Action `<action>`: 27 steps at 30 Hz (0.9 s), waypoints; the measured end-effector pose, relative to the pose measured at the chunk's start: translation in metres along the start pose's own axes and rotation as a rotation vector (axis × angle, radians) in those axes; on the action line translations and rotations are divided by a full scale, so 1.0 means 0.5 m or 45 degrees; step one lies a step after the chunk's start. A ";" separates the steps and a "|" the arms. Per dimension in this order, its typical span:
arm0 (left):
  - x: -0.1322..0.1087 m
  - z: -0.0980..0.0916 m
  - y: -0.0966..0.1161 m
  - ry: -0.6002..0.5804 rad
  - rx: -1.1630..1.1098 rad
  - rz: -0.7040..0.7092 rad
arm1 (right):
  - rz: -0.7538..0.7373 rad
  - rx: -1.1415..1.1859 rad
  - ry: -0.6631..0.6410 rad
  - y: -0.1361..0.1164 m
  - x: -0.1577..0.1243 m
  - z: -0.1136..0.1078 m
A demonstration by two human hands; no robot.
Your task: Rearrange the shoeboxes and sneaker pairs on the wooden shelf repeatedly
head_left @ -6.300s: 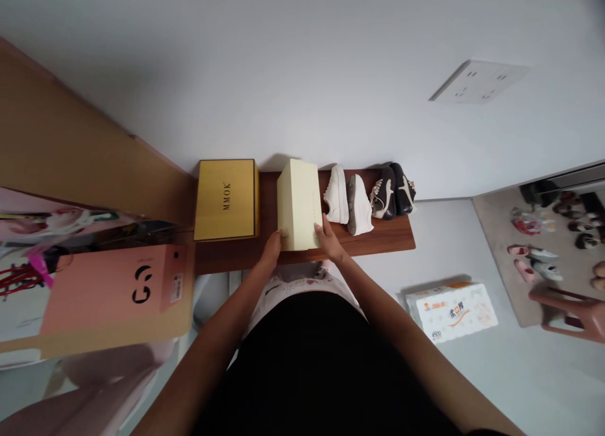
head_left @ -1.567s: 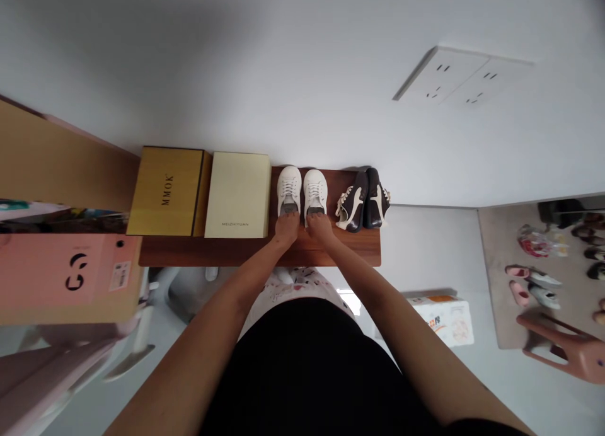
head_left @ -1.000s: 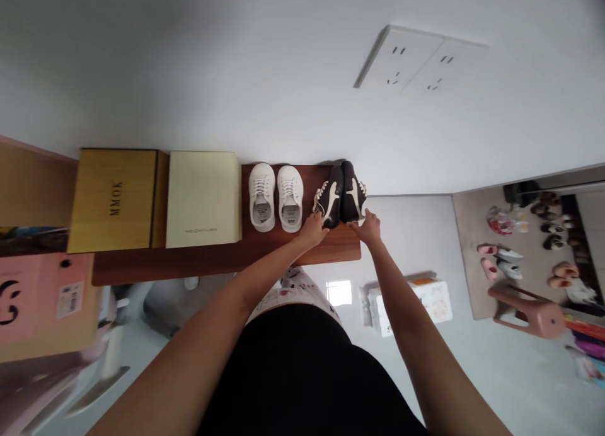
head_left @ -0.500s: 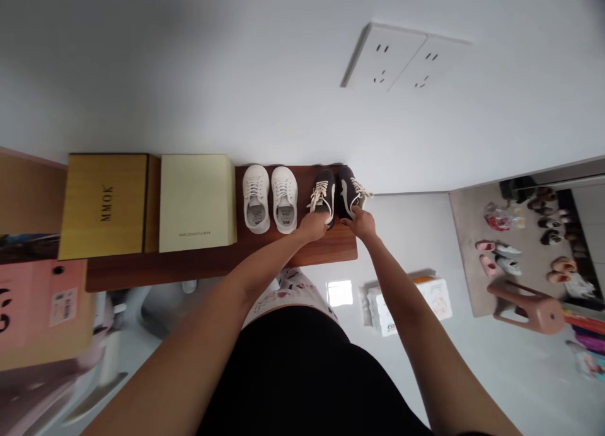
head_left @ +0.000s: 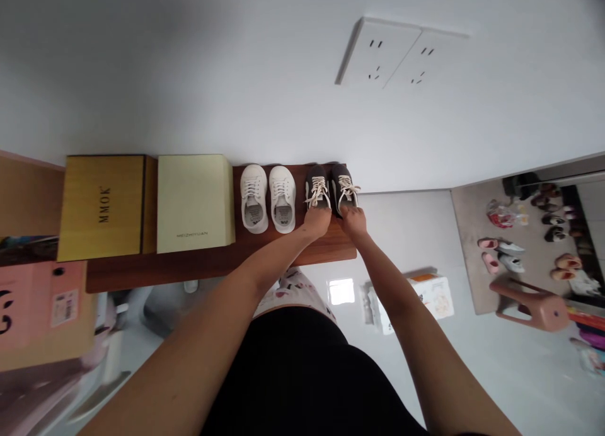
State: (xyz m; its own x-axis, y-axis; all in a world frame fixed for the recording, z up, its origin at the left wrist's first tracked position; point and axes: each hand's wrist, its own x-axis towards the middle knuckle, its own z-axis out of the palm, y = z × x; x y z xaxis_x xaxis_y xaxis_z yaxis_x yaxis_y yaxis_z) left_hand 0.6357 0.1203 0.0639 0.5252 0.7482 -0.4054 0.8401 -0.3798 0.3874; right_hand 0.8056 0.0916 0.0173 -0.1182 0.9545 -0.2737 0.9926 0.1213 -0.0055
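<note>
Two dark sneakers with cream laces stand side by side at the right end of a brown wooden shelf, toes toward the wall. My left hand is closed on the heel of the left dark sneaker. The heel of the right dark sneaker is in my right hand, also closed. Both heels are hidden by my fingers. Just left of them sits a pair of white sneakers, the nearer one a small gap away and the other white sneaker beside it.
A pale yellow box and a gold box stand on the shelf's left part. Wall sockets are above. On the floor at right are a wrapped white pack, a pink stool and several shoes. A pink box is at lower left.
The right dark sneaker has turned from slanted to nearly straight and moved slightly left. The left one has also shifted a little left and straightened. Both hands remain at the heels.
</note>
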 end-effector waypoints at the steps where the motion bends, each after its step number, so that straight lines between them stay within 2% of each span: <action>1: 0.003 0.000 -0.001 0.004 0.017 -0.015 | -0.003 0.000 -0.005 -0.002 0.002 0.002; 12: 0.015 0.010 -0.004 -0.009 0.017 -0.057 | 0.034 0.058 0.015 -0.027 0.023 0.003; 20: 0.000 -0.007 -0.005 0.012 -0.066 -0.129 | 0.102 0.170 0.120 -0.044 0.004 -0.031; 24: -0.030 -0.043 -0.009 0.101 -0.181 -0.087 | 0.122 0.255 0.229 -0.062 -0.015 -0.072; 27: -0.091 -0.068 -0.042 0.195 -0.327 -0.076 | 0.153 0.378 0.352 -0.094 -0.043 -0.102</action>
State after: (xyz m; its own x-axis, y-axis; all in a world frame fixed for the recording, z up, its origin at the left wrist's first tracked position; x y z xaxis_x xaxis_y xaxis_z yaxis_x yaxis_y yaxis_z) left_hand 0.5895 0.1129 0.1021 0.4329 0.8457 -0.3122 0.7967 -0.1969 0.5714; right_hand 0.7602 0.0794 0.0726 0.0361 0.9991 -0.0214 0.9600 -0.0406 -0.2771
